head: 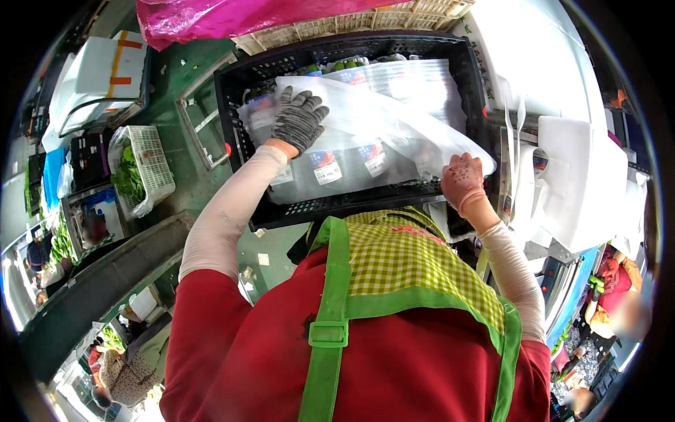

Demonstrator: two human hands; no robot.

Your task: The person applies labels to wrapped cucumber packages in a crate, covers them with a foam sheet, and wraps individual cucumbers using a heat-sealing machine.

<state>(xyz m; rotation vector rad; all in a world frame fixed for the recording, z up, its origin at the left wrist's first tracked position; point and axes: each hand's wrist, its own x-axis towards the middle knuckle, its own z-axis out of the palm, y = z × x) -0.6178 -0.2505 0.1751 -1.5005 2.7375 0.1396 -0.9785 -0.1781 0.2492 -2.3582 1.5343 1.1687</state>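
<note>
A black plastic crate stands before me, holding packed produce in clear bags with printed labels. Translucent white foam sheets cover most of the packs, and labels show through them. My left hand, in a grey striped knit glove, lies on the upper sheet near the crate's left side, fingers apart. At the near right corner, my right hand in a pink glove pinches the edge of that sheet. Its folded border runs diagonally across the crate. Some green produce peeks out along the far wall.
A beige crate and pink plastic lie beyond. White foam sheets are stacked at right. On the left stand a white basket with leafy greens, a metal frame and a foam box. Other people work at both sides.
</note>
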